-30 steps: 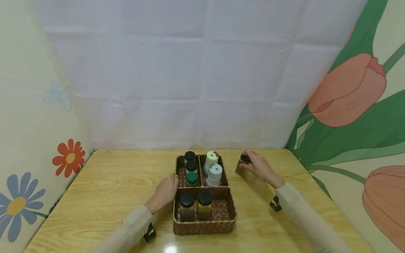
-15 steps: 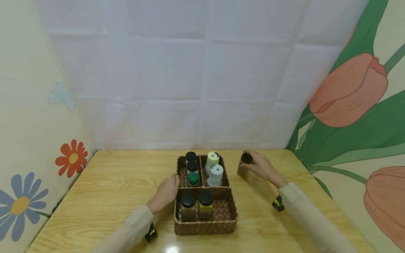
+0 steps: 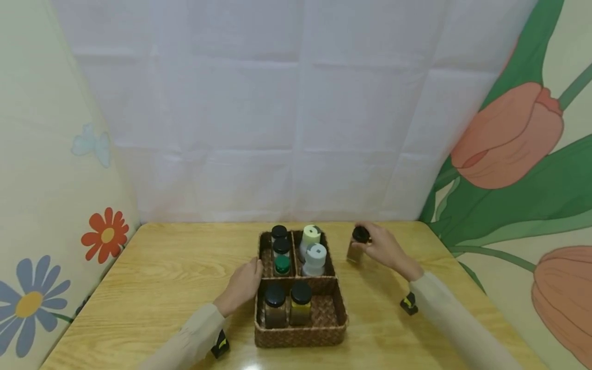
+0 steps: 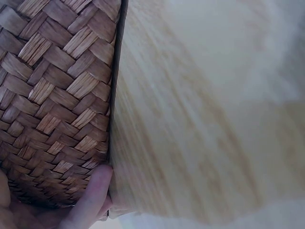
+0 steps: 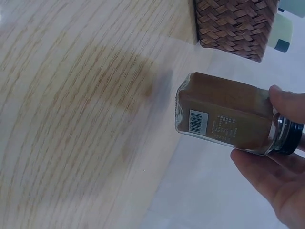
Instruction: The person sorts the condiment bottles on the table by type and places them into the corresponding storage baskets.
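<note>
A brown woven basket (image 3: 300, 336) with three compartments stands mid-table. My left hand (image 3: 240, 285) holds its left wall; the left wrist view shows fingers (image 4: 93, 195) against the weave. To the basket's right, my right hand (image 3: 386, 249) grips a glass spice jar (image 5: 224, 114) around its neck, just below the black lid (image 5: 290, 138). Brown powder fills this jar, and a barcode label faces the right wrist camera. In the head view it leans slightly, close over the table, with fingers covering part of the lid.
The front compartment holds two black-lidded jars (image 3: 275, 308). Back left are two more black-lidded jars and a green-lidded jar (image 3: 282, 265). Back right stand a white-capped bottle (image 3: 315, 259) and a yellow-capped bottle (image 3: 311, 234). A white cloth (image 3: 287, 113) hangs behind the table (image 3: 185, 257).
The head view has shifted slightly. My right hand keeps its hold on the spice jar, which has tipped a little more upright. My left hand stays at the basket's side.
</note>
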### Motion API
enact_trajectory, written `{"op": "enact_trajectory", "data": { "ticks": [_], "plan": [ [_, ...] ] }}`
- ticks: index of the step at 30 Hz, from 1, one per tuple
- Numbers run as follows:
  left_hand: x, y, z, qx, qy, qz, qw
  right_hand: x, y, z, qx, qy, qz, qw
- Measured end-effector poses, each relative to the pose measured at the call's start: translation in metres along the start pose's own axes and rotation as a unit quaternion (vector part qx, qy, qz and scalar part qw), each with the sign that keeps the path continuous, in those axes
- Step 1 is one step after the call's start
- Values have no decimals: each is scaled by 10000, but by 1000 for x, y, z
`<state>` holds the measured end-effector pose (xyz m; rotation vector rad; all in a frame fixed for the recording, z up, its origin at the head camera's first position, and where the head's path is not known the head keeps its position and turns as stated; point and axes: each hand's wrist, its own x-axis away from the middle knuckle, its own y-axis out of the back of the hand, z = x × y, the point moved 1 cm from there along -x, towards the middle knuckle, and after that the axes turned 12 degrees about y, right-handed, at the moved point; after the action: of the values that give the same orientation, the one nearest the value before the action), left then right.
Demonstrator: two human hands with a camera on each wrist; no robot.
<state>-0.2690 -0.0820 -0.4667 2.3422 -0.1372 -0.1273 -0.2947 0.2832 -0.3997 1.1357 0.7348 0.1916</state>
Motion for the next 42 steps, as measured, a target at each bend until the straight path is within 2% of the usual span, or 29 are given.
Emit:
{"op": "enact_trajectory", "data": {
  "ticks": [5,11,16,32,42],
  "plan": [
    [0,-2,-1,126,54,145,9998,4,3,2,70,-73,40,9999],
    [-1,-1,-1,131,-135,36,9998,2,8,7,69,204,-115,9997],
    [-2,0,-1,144,-193,2,9997,1,11,10,96,244,-150,9995],
    [-3,1,1,135,-98,17,9999,4,19,30,132,624,-286,9976],
    [-2,0,2,122,-129,-14,9998,6,21,35,177,677,-324,9970]
  ]
}}
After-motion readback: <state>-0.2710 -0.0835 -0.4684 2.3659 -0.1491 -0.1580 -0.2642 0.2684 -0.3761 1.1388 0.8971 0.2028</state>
